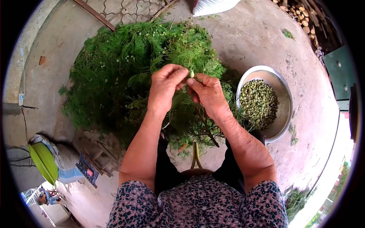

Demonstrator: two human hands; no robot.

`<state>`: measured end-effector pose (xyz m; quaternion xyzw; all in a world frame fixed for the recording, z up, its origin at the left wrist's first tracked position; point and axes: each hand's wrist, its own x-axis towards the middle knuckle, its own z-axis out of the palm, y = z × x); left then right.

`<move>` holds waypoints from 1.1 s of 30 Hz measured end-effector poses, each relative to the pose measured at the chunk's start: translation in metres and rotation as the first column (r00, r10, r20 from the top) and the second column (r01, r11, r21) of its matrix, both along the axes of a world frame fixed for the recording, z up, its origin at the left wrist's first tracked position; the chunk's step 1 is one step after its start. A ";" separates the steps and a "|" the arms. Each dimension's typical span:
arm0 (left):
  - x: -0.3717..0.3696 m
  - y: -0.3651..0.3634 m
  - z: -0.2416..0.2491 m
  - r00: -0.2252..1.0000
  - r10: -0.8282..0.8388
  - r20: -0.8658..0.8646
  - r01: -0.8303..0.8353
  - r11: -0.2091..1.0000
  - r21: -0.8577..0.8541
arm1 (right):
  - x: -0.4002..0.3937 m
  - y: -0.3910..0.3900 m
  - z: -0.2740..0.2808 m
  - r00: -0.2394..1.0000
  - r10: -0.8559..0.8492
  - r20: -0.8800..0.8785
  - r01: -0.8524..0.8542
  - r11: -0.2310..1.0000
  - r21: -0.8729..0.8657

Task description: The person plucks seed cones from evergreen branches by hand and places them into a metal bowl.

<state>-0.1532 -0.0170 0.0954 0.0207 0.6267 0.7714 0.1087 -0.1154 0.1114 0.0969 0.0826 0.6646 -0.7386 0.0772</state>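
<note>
I have the right grip (210, 94) clamped on a small green cone (192, 74), thumb and finger pinched at its lower end. My left grip (163, 85) is just beside it, thumb and fingertips together; from my feed I can't tell whether they hold any of it. Below and beyond both lies a heap of leafy green branches (114, 72). To the right of the grip, a metal basin (283, 108) holds many loose cones (258, 102). Farther off, ahead of the grip, is a white sack (215, 7); far ahead and right, stacked logs (305, 22).
</note>
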 end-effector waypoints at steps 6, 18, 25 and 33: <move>0.002 0.000 0.010 1.000 -0.007 -0.020 0.007 1.000 0.002 | -0.004 0.000 -0.008 1.000 0.013 0.017 -0.013 0.999 0.034; 0.000 0.000 -0.003 0.995 0.045 0.089 -0.050 0.997 0.053 | -0.002 -0.002 -0.018 0.997 -0.001 -0.079 0.009 0.996 0.094; -0.012 -0.010 -0.014 0.912 0.280 0.299 -0.404 0.732 0.548 | 0.001 -0.003 -0.015 0.989 -0.055 0.139 0.068 0.993 -0.097; 0.023 0.045 0.020 0.978 -0.201 -0.062 0.203 0.823 0.531 | -0.009 -0.013 -0.063 0.589 -0.006 -0.808 0.571 0.710 0.411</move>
